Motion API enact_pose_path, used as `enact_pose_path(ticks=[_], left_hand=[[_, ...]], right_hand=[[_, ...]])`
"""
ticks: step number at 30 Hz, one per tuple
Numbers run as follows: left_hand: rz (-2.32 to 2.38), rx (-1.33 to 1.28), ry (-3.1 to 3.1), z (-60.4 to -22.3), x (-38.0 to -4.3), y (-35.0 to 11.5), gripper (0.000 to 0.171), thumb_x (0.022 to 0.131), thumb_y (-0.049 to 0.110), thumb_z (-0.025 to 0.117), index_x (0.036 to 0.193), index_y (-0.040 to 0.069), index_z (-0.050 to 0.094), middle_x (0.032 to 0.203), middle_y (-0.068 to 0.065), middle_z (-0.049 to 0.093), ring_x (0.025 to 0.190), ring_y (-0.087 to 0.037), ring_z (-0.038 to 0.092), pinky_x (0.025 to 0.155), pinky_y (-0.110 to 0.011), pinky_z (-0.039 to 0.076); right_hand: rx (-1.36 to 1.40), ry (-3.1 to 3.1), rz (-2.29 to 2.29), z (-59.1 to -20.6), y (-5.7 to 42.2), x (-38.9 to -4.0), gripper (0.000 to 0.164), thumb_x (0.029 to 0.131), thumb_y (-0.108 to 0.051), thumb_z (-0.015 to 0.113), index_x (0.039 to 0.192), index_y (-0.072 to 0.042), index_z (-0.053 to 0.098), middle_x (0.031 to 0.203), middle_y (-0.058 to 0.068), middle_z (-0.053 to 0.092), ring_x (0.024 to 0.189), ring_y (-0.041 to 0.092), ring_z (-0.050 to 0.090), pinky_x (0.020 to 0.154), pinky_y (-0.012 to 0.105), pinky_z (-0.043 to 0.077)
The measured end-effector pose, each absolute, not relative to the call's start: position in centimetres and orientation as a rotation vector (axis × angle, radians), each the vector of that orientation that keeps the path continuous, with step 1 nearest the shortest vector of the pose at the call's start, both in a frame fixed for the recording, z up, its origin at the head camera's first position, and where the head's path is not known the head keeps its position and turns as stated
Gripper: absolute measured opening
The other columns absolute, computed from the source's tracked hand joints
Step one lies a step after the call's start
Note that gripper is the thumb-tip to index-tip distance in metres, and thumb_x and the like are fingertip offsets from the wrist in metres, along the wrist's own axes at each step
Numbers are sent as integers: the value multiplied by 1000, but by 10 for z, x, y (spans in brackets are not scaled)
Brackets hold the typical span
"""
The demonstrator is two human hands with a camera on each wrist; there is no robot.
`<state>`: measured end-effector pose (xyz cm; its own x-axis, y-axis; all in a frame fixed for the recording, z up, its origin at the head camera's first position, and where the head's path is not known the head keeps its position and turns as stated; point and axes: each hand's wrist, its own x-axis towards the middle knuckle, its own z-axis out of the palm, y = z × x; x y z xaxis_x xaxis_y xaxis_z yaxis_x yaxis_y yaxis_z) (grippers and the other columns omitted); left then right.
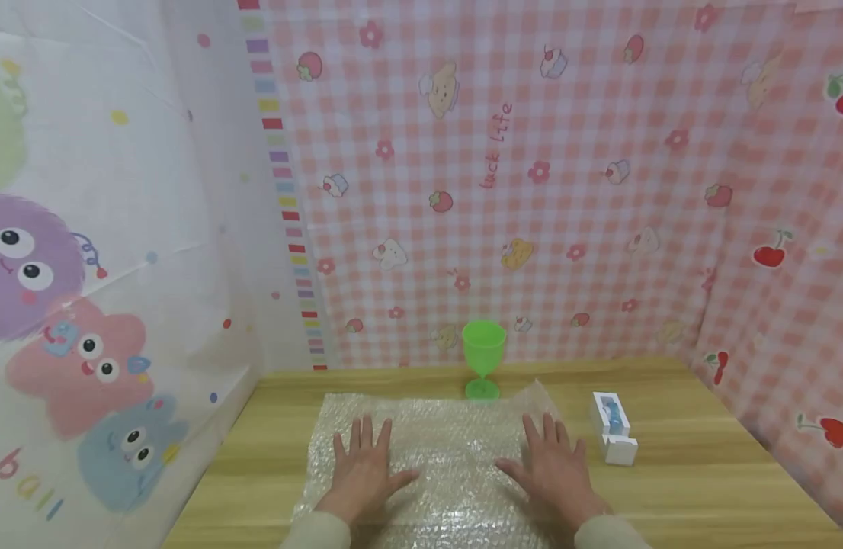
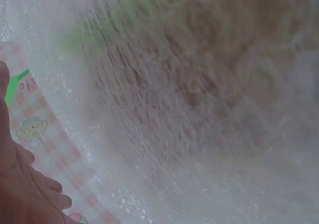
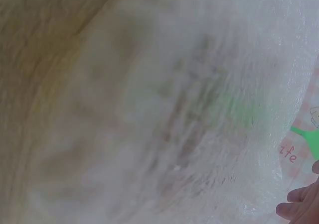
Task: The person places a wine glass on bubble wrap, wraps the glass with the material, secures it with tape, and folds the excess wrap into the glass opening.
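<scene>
A sheet of clear bubble wrap [image 1: 456, 442] lies spread over the wooden table, its far right corner lifted a little. My left hand [image 1: 363, 471] rests on its left half with the fingers straight and spread. On the right half my right hand [image 1: 553, 471] lies the same way, thumb pointing inward. Neither hand grips anything. Just beyond the sheet's far edge stands a green plastic goblet [image 1: 484, 352], upright. Both wrist views are filled mostly by the bubble wrap [image 2: 164, 134], blurred up close, with some fingers [image 3: 299, 204] at the edge.
To the right of the sheet a white tape dispenser [image 1: 614, 428] with a blue roll sits on the wooden table [image 1: 689, 457]. A pink checked cloth [image 1: 586, 213] hangs behind and on the right. A white cartoon-printed cloth [image 1: 154, 229] hangs along the left.
</scene>
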<state>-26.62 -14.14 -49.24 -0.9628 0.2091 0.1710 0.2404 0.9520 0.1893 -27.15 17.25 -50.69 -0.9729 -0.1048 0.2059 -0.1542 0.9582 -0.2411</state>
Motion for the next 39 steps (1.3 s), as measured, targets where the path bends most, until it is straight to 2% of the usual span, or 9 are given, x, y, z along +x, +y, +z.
enact_pose_path(ticks=[11,16,24,29,39], left_hand=[[-337,-368,-2949,-487,-267,-143,96,83,67,65,150,4,39,152,-36,27,141,-53,23,107,-76,12],[-340,-376,-2956,-487,-269,-143,97,82,67,66,150,4,39,152,-36,27,141,-52,24,108,-75,13],[-310,-386,-3043,-482,-262,-143,100,75,65,74,147,3,43,149,-34,32,139,-52,28,106,-76,17],[-365,-384,-3107,-478,-259,-142,97,75,61,76,146,3,44,149,-35,32,138,-52,29,106,-75,19],[-339,-393,-3127,-471,-257,-137,89,71,56,80,138,3,53,141,-31,44,131,-51,40,99,-75,31]], right_hand=[[188,-2868,348,-504,169,-273,87,89,-66,58,145,-1,44,141,34,43,125,53,43,94,73,37],[178,-2878,373,-499,168,-275,83,89,-62,60,142,1,46,135,35,47,117,55,49,86,70,43],[162,-2948,464,-496,166,-274,80,89,-59,63,138,2,50,127,33,53,113,53,53,87,68,45],[162,-2945,469,-495,166,-275,77,88,-57,66,134,3,53,121,32,56,108,51,56,83,65,48],[149,-2927,538,-487,168,-278,74,87,-51,70,131,6,54,118,33,58,104,49,59,82,61,51]])
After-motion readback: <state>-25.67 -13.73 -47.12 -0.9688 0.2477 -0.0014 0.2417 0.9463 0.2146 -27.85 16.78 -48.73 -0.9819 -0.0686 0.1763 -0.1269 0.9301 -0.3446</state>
